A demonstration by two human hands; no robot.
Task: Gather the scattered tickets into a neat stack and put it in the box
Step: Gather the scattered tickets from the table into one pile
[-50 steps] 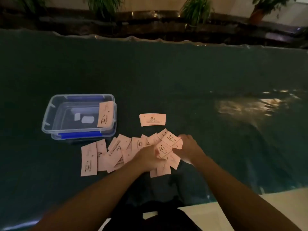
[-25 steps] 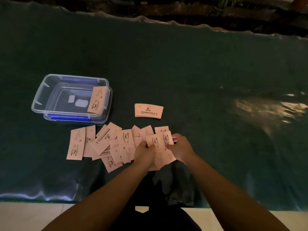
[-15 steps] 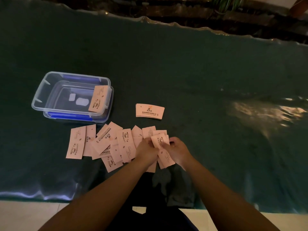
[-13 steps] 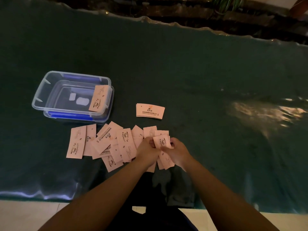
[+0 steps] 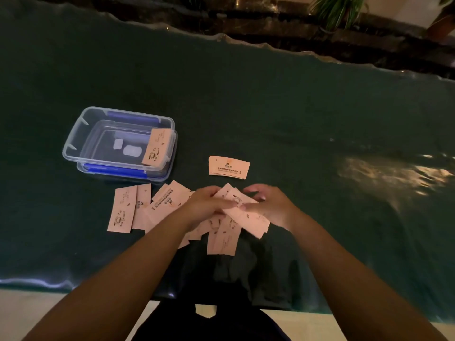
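Where the two hands meet near the front of the table, a fan of thin, pale pink paper tickets (image 5: 242, 212) is pinched between them, its rectangular slips splayed at different angles and printed with small dark marks. The left hand (image 5: 205, 206) grips the fan from the left, fingers curled over the top edges; the right hand (image 5: 272, 205) grasps it from the right, thumb on the upper face. A few slips hang down from the bunch toward the table edge.

Left of the hands, more loose tickets (image 5: 138, 209) lie flat and overlapping on the cloth, two of them side by side and upright, the others crossing at slants. Beyond the hands, apart from the rest, a small neat stack (image 5: 228, 167) lies with squared edges and its long side running left to right.

Further left stands the box (image 5: 81, 134), a clear, glossy plastic rectangle with rounded corners and blue clips along its long sides. One ticket (image 5: 157, 147) leans tilted against its right inner wall, and two small pale patches show on its bottom.

All of this rests on a dark green cloth (image 5: 295, 107), matte and felt-like, under a shiny clear cover that wrinkles at the far edge and throws a bright glare at the right.
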